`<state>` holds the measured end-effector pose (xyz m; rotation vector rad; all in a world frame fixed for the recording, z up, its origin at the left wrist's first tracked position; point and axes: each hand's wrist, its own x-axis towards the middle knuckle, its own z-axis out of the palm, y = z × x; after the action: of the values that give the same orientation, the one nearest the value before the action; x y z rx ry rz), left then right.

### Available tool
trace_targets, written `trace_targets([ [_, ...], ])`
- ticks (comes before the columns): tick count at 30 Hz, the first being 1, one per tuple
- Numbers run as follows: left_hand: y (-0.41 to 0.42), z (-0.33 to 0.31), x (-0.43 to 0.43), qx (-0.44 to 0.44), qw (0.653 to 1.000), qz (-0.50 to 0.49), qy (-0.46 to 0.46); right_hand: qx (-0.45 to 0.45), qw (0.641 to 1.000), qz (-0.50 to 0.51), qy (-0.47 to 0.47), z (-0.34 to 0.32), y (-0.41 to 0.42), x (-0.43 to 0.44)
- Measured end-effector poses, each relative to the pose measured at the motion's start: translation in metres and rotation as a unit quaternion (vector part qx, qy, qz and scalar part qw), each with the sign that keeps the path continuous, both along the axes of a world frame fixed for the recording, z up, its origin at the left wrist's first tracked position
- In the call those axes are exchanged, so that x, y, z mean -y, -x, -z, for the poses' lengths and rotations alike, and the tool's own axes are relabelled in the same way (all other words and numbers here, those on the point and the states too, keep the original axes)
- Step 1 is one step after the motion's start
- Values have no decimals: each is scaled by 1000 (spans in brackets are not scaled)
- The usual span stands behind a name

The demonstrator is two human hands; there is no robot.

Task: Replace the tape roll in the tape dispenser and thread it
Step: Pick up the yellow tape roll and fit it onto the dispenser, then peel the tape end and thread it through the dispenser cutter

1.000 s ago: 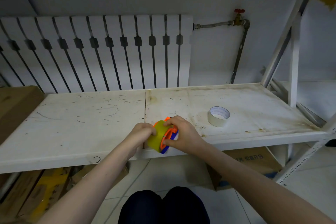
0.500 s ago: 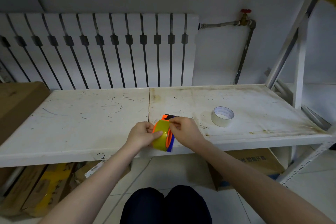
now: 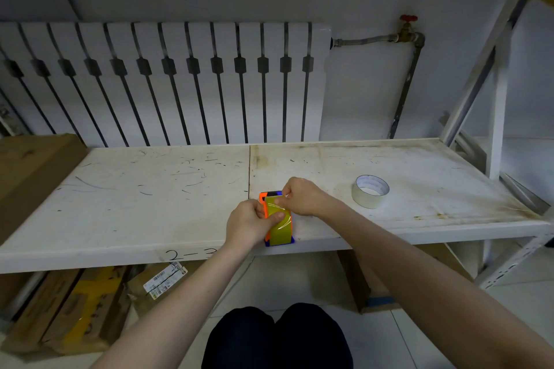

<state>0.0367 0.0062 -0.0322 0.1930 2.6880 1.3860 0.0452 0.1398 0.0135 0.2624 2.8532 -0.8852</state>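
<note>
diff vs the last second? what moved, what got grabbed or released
The tape dispenser turned: a second ago its orange side faced up, now the yellow tape roll's band does, blue base near the shelf edge. The right hand left the dispenser's side and now pinches the tape end at the far tip. The left hand still grips the dispenser, thumb on the roll. The spare white roll did not move.

Glossy tape, scuffed painted shelf

Yellow tape roll (image 3: 279,220) shines smooth and wrinkled in an orange and blue plastic dispenser (image 3: 263,204); white shelf board (image 3: 150,189) is matt, scratched, stained; spare roll (image 3: 370,191) looks papery, pale
</note>
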Motion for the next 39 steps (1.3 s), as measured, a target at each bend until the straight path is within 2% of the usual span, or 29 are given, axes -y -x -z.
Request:
trace_targets([
  [5,0,0,1,-6,1000,9,15,18,999,-23,-14,-6,-2,-2],
  [12,-2,1,0,-12,1000,7,26,-27,999,-14,-26,-2,-5,3],
  [21,-4,2,2,-25,999,21,42,-57,998,-33,13,4,-18,-7],
  [28,-1,-1,5,-35,998,31,52,-133,988,3,-76,7,-27,-3],
  [32,-4,-5,5,-75,994,25,71,-142,986,-1,-84,9,-25,1],
  [35,-7,-9,2,-137,982,64,110,-148,985,-5,-91,7,-23,4],
  [39,-6,-17,-1,-179,955,112,207,-143,984,-5,-106,4,-19,6],
])
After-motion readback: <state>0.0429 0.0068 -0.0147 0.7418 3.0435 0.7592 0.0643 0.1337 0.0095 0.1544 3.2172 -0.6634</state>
